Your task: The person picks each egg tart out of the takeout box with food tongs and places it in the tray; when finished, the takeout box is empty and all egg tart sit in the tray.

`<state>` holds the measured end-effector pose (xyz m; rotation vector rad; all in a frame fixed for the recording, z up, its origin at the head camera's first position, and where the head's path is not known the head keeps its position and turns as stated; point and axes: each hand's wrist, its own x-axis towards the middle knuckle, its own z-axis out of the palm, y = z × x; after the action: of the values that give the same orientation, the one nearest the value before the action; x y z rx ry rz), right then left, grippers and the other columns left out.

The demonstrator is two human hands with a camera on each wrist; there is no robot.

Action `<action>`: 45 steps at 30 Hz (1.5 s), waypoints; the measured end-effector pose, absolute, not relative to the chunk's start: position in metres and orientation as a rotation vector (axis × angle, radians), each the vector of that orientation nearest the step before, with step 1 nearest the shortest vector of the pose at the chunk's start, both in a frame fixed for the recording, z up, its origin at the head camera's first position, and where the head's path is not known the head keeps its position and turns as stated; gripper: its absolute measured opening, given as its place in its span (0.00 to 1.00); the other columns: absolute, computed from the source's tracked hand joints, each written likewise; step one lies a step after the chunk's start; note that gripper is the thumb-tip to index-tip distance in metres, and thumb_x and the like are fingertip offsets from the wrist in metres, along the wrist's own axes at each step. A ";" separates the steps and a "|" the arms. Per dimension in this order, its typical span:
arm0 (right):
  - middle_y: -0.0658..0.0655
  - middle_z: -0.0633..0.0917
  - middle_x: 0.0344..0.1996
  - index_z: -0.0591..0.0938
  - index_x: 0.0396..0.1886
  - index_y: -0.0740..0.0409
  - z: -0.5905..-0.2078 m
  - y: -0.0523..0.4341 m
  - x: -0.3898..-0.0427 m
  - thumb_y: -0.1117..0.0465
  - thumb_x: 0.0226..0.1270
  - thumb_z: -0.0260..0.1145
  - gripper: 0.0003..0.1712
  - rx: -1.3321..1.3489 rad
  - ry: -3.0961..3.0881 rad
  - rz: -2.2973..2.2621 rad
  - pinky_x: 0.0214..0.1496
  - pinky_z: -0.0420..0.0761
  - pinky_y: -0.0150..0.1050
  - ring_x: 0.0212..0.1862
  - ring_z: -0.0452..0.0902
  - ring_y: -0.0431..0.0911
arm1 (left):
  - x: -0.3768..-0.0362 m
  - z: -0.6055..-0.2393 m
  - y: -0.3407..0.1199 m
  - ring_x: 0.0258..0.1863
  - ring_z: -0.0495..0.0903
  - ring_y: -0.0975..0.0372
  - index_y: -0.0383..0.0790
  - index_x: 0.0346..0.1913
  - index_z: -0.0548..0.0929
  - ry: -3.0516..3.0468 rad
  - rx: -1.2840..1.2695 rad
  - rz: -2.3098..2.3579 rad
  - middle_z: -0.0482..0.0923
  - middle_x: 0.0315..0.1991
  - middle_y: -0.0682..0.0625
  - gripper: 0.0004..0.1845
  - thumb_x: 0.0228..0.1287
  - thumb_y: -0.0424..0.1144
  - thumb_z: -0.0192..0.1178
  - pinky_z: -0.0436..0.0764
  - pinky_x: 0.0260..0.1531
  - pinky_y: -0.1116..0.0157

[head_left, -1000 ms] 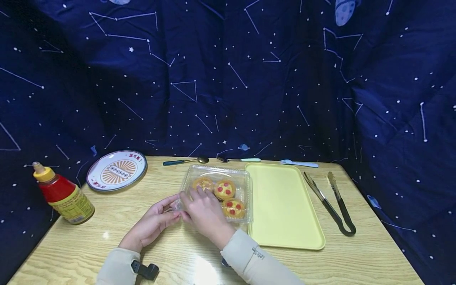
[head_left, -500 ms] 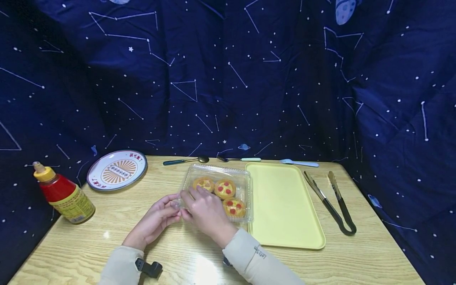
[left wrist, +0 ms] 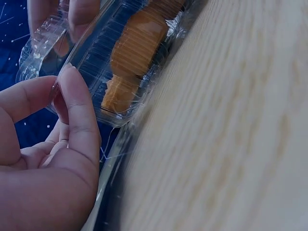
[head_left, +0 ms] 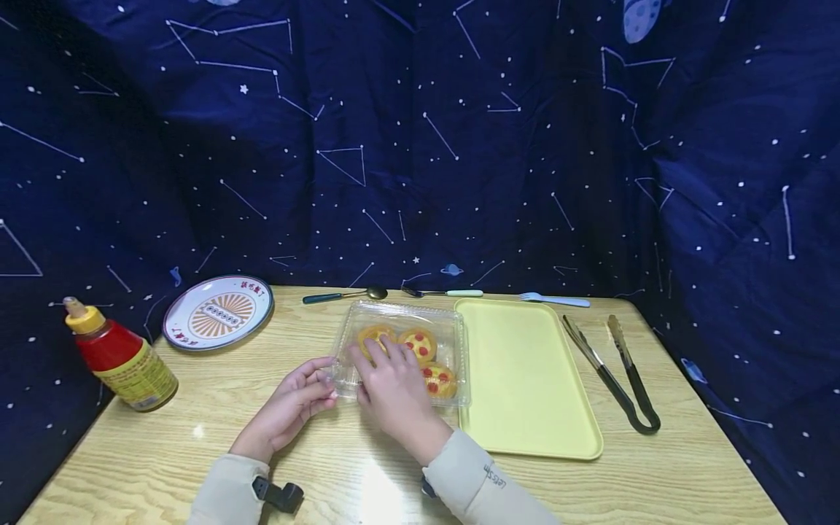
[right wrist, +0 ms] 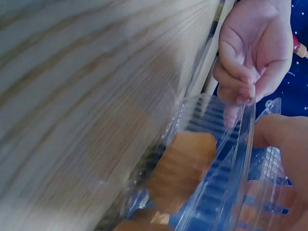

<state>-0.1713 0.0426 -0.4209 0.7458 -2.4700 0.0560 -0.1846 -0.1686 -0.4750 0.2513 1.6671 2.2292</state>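
Fingers (left wrist: 72,110) of the left hand (head_left: 289,408) pinch the near-left corner rim of a clear plastic clamshell box (head_left: 402,354), while the right hand (head_left: 394,386) lies flat and relaxed on its lid. Judging from this, opening it cleanly calls for holding the base steady and peeling the lid gently, so the thin plastic does not jerk. Inside sit small golden tarts (head_left: 420,343) dotted red. The box rests mid-worktop (head_left: 197,437), touching a yellow tray (head_left: 525,379).
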 end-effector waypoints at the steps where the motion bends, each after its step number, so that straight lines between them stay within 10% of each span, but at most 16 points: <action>1: 0.55 0.81 0.57 0.78 0.63 0.48 -0.421 0.045 -0.171 0.51 0.54 0.73 0.34 0.732 -2.475 0.049 0.58 0.77 0.53 0.61 0.75 0.56 | -0.185 -0.475 -0.168 0.36 0.80 0.64 0.32 0.69 0.58 1.663 0.253 2.231 0.74 0.40 0.52 0.29 0.69 0.26 0.55 0.83 0.42 0.68; 35: 0.51 0.74 0.67 0.76 0.66 0.45 -0.431 0.111 -0.155 0.41 0.58 0.67 0.36 0.504 -2.612 0.210 0.63 0.58 0.73 0.67 0.66 0.64 | -0.188 -0.481 -0.173 0.37 0.82 0.63 0.34 0.68 0.61 1.624 0.299 2.228 0.75 0.41 0.52 0.27 0.69 0.26 0.55 0.83 0.42 0.68; 45: 0.54 0.71 0.69 0.74 0.68 0.48 -0.431 0.126 -0.156 0.50 0.58 0.69 0.36 0.574 -2.659 0.376 0.61 0.72 0.64 0.69 0.61 0.67 | -0.188 -0.480 -0.174 0.37 0.81 0.63 0.32 0.69 0.60 1.648 0.308 2.212 0.74 0.40 0.50 0.28 0.69 0.26 0.56 0.83 0.43 0.67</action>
<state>-0.1562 0.1257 -0.4309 0.5741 -2.6591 0.3763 -0.1878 -0.1739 -0.4804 0.3078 1.6477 2.2119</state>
